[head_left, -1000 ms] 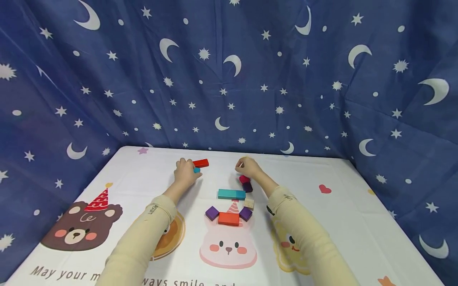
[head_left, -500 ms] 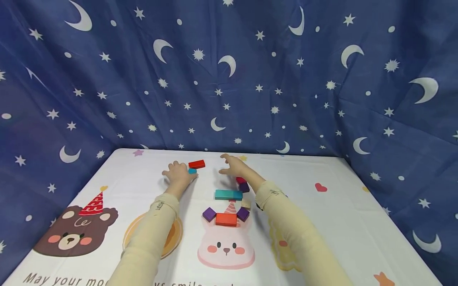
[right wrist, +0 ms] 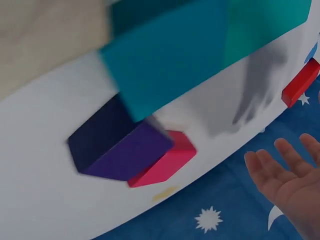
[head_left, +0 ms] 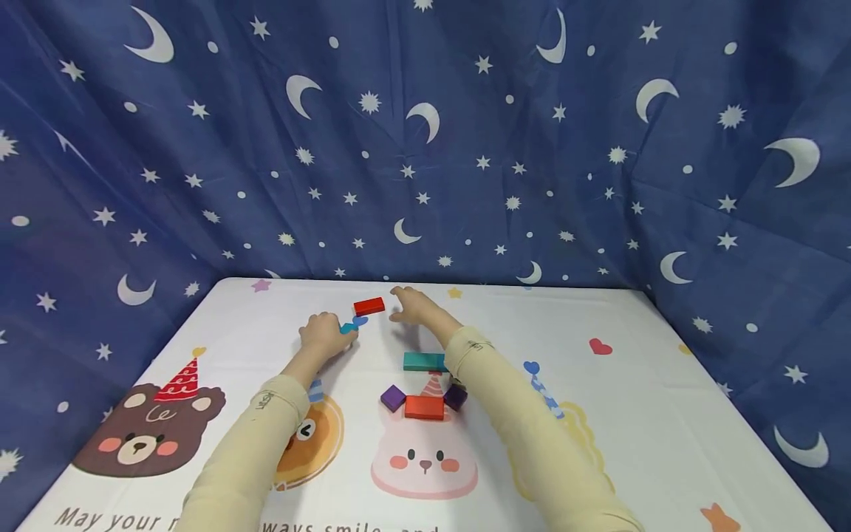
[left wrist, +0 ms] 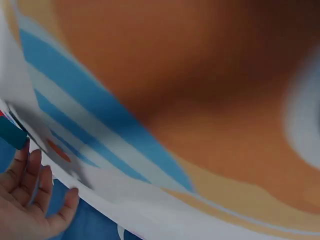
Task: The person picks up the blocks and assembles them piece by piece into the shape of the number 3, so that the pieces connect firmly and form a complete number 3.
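Observation:
My left hand [head_left: 323,334] is at the back left of the table, with its thumb and fingers at a small teal block [head_left: 348,327]. In the left wrist view the teal block [left wrist: 12,134] shows at the fingertips, its far part cut off by the frame edge. To the right, my right hand [head_left: 414,305] reaches inward with thumb and fingers spread, holding nothing. A red rectangular block [head_left: 368,306] lies between the hands, just off the right fingertips. The right wrist view shows the open right palm [right wrist: 300,185] below the red block [right wrist: 301,82].
A teal bar [head_left: 422,361] lies nearer me, in front of an orange-red block [head_left: 424,407] flanked by purple blocks [head_left: 393,398]. The right sleeve hides more blocks in the head view; the right wrist view shows a dark purple block [right wrist: 120,145] against a pinkish-red one [right wrist: 167,160].
My right hand has moved left toward the red block, its fingers spreading. My left hand has drawn the teal block slightly left and nearer, away from the red block, uncovering a blue printed shape.

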Tool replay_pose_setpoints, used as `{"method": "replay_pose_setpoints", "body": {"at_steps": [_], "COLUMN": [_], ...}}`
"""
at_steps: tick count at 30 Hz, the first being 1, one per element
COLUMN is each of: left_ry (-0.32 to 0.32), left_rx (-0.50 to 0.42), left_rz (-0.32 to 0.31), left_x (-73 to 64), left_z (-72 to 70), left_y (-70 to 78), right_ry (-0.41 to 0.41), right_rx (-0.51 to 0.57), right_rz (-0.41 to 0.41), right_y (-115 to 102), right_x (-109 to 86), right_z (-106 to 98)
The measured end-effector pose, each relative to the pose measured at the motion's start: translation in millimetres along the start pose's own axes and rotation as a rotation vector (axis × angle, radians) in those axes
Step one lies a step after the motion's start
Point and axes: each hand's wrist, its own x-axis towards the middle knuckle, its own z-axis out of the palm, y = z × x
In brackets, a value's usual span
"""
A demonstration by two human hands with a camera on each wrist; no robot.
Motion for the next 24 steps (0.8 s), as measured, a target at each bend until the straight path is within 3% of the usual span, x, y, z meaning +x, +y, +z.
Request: {"method": "replay_pose_setpoints", "body": {"at_steps": [6,9,16,24], "left_ry": [-0.009,0.010,0.070,0.078], "left_rx": [0.025,0.030,-0.033,-0.049], "left_rz": [0.213,0.280,0.307,0.303], "left_x": [-23.4,-40.0,-69.4,-70.7], "left_z": [-9.4,-16.6,-29.4,-33.8], "left_y": [-17.1,-29.0,-54.3,-60.0], "right_ry": [-0.112,-0.152,-0.196,-0.114], "right_rx": [-0.060,-0.126,-0.210,-0.271], "right_rz": [0.029,0.025,-0.014,-0.006], "right_y": [-9,-16,-29,-32], "right_x": [15.3,23.5,27.9,23.0], "right_z": [12,17,25,22]}}
